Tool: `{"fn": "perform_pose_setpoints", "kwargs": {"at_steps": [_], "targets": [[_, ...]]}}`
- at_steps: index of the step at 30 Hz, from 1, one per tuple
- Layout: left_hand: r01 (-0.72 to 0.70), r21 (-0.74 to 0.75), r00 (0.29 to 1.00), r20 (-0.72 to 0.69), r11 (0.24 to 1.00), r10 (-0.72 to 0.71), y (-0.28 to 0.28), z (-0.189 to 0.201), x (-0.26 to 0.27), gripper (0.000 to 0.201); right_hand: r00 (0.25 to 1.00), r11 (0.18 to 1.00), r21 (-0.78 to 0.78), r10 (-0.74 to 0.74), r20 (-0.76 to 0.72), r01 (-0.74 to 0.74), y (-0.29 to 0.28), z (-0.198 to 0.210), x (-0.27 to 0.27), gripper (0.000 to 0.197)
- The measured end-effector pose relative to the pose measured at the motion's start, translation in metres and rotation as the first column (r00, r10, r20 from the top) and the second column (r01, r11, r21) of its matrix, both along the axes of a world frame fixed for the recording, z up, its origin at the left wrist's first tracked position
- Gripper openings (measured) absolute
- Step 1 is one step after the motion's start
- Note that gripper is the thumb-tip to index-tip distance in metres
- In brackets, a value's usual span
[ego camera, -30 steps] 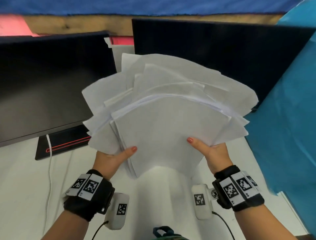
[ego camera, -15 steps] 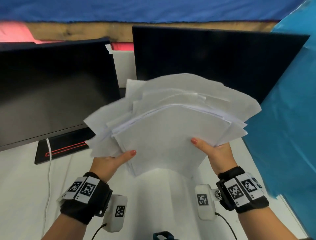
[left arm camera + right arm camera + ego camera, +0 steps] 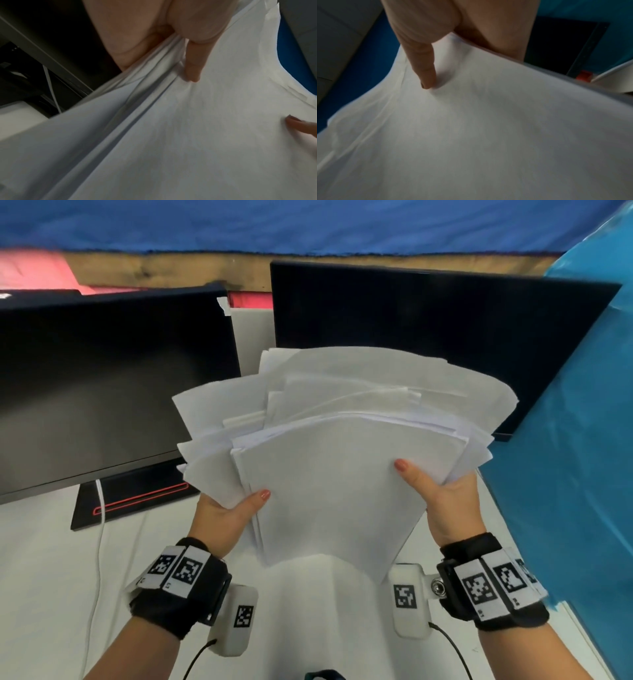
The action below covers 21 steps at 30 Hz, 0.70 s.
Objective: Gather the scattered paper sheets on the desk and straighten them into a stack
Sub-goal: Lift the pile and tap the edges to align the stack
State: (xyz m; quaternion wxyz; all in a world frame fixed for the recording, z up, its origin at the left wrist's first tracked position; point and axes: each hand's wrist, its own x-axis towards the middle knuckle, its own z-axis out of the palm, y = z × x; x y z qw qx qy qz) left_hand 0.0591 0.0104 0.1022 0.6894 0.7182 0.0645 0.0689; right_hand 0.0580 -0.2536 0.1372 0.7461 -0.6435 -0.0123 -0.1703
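A loose bundle of white paper sheets [image 3: 329, 474] is held upright above the white desk [image 3: 51, 577], fanned out with uneven top edges. My left hand [image 3: 226, 515] grips its lower left side, thumb on the front sheet and fingers hidden behind. My right hand [image 3: 442, 494] grips the right side the same way. In the left wrist view the paper sheets [image 3: 171, 135] fill the frame, with my left hand [image 3: 192, 65] pressing its thumb on them. The right wrist view shows my right hand [image 3: 426, 70] with its thumb on the paper sheets [image 3: 471, 135].
Two dark monitors stand behind the paper: a left monitor [image 3: 102, 378] with a black red-lined base [image 3: 137, 501] and a white cable [image 3: 99, 542], and a right monitor [image 3: 428, 320]. A blue sheet [image 3: 575, 440] hangs at the right.
The bundle dropped lower in front of the monitors and then came back up a little. Both hands kept their grip on its sides.
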Motion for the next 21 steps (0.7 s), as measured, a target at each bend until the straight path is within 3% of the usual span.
{"fn": "perform_pose_setpoints", "kwargs": {"at_steps": [6,9,12,15,17,19,21], "targets": [[0.024,-0.022,0.999,-0.037,0.999,-0.025,-0.003,0.003,0.002,0.031,0.997,0.997,-0.069,0.037,-0.060,-0.041,0.001,0.000,0.009,0.054],[0.035,-0.057,0.999,0.017,0.998,-0.034,0.003,0.007,0.005,0.033,0.997,0.995,-0.069,0.065,-0.033,-0.067,-0.001,0.008,0.010,0.047],[0.115,-0.013,0.993,0.015,0.993,-0.115,0.004,0.005,0.003,0.040,0.987,0.985,-0.070,0.152,-0.059,-0.156,-0.003,0.007,0.008,0.073],[0.035,-0.040,0.999,-0.018,0.999,-0.035,-0.002,-0.002,0.001,0.030,0.986,0.984,-0.111,0.131,-0.100,-0.142,0.005,0.000,0.003,0.088],[0.024,-0.051,1.000,-0.013,0.998,-0.025,-0.001,-0.006,0.001,0.029,0.998,0.992,-0.126,0.020,-0.054,-0.026,0.009,0.008,-0.001,0.080],[0.037,-0.036,0.999,-0.002,0.999,-0.037,0.003,-0.005,0.002,0.031,0.975,0.958,-0.199,-0.184,0.128,0.207,0.012,0.030,-0.008,0.086],[0.055,-0.026,0.999,0.004,0.998,-0.055,0.006,-0.004,0.002,0.032,0.831,0.781,-0.371,-0.318,0.456,0.502,0.015,0.057,-0.018,0.085]]}}
